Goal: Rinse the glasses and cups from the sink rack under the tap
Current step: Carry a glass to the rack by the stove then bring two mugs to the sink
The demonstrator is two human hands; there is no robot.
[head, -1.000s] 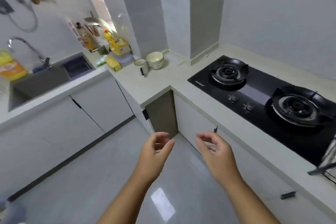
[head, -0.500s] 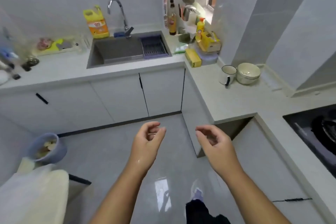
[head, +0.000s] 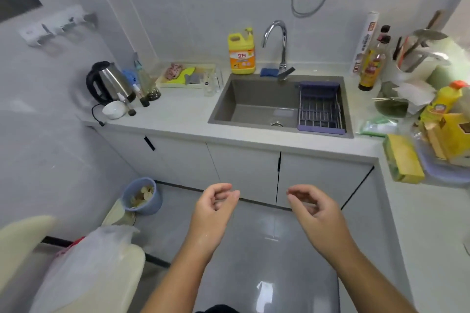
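Both hands hovered above the floor point(head: 254, 249) before the sink point(head: 229, 99), well apart: the left hand point(head: 216, 208) and the right hand point(head: 310, 207) each had loosely curled fingers and held nothing. The rack point(head: 320, 107) sat in the sink's right end, the tap point(head: 276, 43) rose at its back edge, and glasses point(head: 212, 82) stood on the counter point(head: 178, 114) just beside its left edge.

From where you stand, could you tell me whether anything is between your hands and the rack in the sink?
Nothing visible is. The left hand and the right hand hang over the floor, and only the counter edge lies before the rack in the sink. The rack looks empty; glasses stand left of the sink.
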